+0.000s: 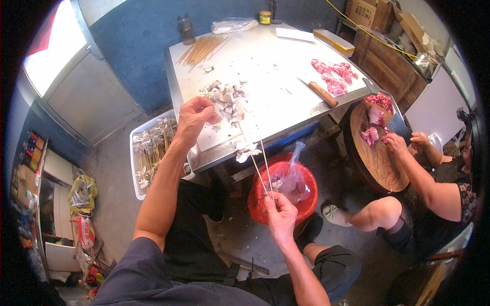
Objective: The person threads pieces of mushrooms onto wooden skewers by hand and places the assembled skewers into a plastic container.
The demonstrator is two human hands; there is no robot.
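My right hand (pixel 280 215) is closed around two bamboo skewers (pixel 263 172) that point up toward the table's near edge. A grey-white mushroom piece (pixel 247 152) is threaded on one of them. At the left side of the table, my left hand (pixel 196 118) has its fingers pinched together beside a pile of torn mushroom pieces (pixel 230 98); what sits between the fingertips cannot be made out. Farther back lies a spread of bare bamboo skewers (pixel 203 50). Down to the left, a white tub (pixel 135 176) contains many skewers loaded with mushroom.
A red basin (pixel 253 204) with plastic bags stands below the table (pixel 265 71). A wooden-handled knife (pixel 322 94) lies near cut meat (pixel 334 75). At right, another person's hands (pixel 400 143) work meat on a round chopping block (pixel 367 158) beside a cleaver (pixel 397 124).
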